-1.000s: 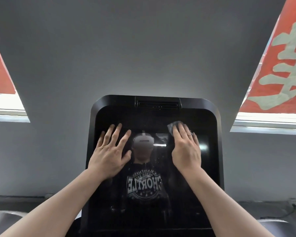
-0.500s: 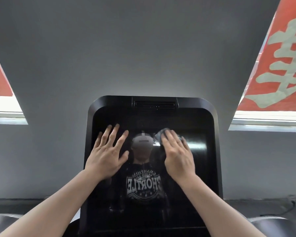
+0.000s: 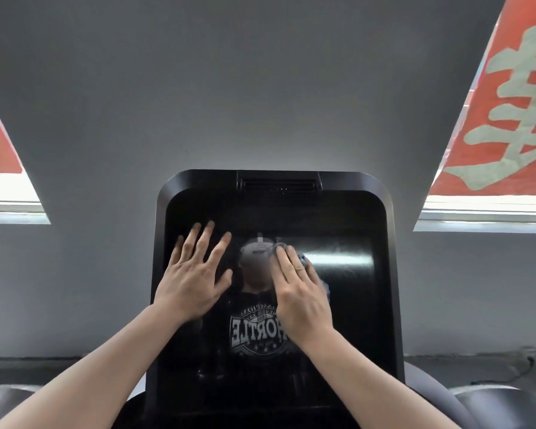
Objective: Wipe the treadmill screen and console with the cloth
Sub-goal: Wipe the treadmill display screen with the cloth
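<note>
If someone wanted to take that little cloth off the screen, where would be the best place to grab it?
Probably the cloth edge peeking out past the right hand's outer fingers, approached from the screen's right side. The rest lies flat under the palm against the glass, so only that bunched margin offers a pinch grip. The left hand rests flat, well clear.

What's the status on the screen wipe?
Left hand flat on screen, bracing. Right hand pressing cloth mid-screen. Nothing in the way.
</note>
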Tool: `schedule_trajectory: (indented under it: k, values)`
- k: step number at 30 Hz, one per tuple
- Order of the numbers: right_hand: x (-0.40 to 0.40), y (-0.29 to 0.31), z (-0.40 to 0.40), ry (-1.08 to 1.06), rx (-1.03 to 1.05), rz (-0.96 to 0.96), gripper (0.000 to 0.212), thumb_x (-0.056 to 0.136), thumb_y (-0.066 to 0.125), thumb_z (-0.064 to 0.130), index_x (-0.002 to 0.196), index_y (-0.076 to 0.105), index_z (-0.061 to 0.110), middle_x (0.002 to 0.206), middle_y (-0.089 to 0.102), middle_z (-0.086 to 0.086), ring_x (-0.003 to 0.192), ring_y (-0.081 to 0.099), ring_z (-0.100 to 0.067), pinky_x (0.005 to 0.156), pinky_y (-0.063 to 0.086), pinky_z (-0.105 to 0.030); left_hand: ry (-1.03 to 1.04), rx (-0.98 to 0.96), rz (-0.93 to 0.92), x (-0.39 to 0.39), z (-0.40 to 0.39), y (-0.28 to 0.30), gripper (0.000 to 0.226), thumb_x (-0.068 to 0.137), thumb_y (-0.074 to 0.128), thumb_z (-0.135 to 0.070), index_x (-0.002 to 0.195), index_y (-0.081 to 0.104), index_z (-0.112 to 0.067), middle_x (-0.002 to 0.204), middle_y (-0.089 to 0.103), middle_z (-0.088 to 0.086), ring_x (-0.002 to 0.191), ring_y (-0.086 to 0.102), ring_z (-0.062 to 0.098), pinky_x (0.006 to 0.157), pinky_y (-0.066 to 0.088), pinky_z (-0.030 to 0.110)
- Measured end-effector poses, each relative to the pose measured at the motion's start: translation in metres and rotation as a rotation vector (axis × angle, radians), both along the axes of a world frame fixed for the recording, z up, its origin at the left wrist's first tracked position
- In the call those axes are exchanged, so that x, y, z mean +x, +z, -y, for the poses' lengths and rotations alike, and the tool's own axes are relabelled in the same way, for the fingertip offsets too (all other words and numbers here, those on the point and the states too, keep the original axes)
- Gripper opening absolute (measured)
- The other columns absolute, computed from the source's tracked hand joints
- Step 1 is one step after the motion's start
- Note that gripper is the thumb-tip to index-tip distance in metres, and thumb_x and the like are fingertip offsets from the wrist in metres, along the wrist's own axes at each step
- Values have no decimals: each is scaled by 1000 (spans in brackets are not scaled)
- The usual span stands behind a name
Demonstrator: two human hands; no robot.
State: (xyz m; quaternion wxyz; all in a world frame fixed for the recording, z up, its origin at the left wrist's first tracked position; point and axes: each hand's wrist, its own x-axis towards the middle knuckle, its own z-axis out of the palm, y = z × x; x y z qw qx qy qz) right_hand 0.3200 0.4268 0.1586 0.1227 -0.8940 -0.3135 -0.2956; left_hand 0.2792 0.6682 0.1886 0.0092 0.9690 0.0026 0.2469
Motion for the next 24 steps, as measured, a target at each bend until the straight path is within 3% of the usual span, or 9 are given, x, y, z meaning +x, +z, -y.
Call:
schedule_trajectory:
  k: [2, 5, 8, 10, 14, 18, 22, 24]
  values:
    - [14, 4, 16, -19, 22, -3, 66, 96, 25, 4, 161, 36, 12, 168, 32, -5, 159, 18, -19, 128, 27, -48, -2, -1, -2, -1, -2, 1, 77, 100, 35, -64, 165, 1, -39, 174, -11, 1, 158, -23, 20, 130, 2, 49]
    - [17, 5, 21, -181, 212, -39, 68, 93, 40, -5, 160, 33, 8, 168, 29, -7, 159, 17, -20, 128, 25, -48, 7, 7, -17, 0, -2, 1, 77, 101, 36, -63, 165, 0, -39, 174, -12, 1, 158, -23, 21, 130, 2, 49]
    - [1, -7, 5, -88, 90, 2, 67, 93, 35, -3, 159, 34, 5, 168, 31, -12, 159, 19, -26, 127, 27, -49, -2, 3, 4, 1, -1, -1, 78, 100, 37, -63, 166, 4, -38, 175, -7, 2, 159, -18, 22, 130, 5, 52]
    - [10, -1, 16, -33, 50, 4, 68, 93, 41, -4, 160, 36, 8, 168, 33, -9, 159, 21, -23, 126, 31, -48, -9, -3, 13, 1, -2, -1, 78, 100, 37, -63, 166, 5, -38, 175, -5, 3, 159, -17, 22, 129, 7, 52]
    - [9, 4, 19, -167, 188, -74, 71, 91, 46, -7, 160, 34, 7, 168, 30, -9, 159, 18, -22, 127, 28, -48, 4, -1, 6, 2, -1, -2, 78, 100, 38, -63, 166, 4, -38, 175, -6, 3, 159, -18, 22, 129, 5, 51]
    - [1, -8, 17, -24, 4, -14, 69, 95, 37, 0, 163, 29, 12, 170, 23, -5, 160, 14, -20, 128, 25, -46, -1, 5, 4, 1, -3, -1, 78, 100, 38, -63, 165, 3, -39, 175, -7, 2, 159, -17, 23, 130, 5, 51]
    - [6, -1, 26, -206, 192, -78, 73, 92, 48, -7, 161, 30, 10, 169, 23, -6, 159, 15, -21, 127, 26, -47, 14, 11, -18, 1, -2, 0, 78, 100, 36, -64, 165, 1, -39, 175, -10, 1, 159, -19, 22, 130, 3, 49]
    - [-9, -13, 10, -147, 112, -65, 75, 90, 46, -5, 162, 27, 8, 170, 22, -10, 160, 14, -25, 126, 27, -50, 8, 9, -15, 1, -2, -1, 78, 100, 34, -64, 165, 1, -39, 175, -10, 1, 159, -19, 22, 130, 3, 50]
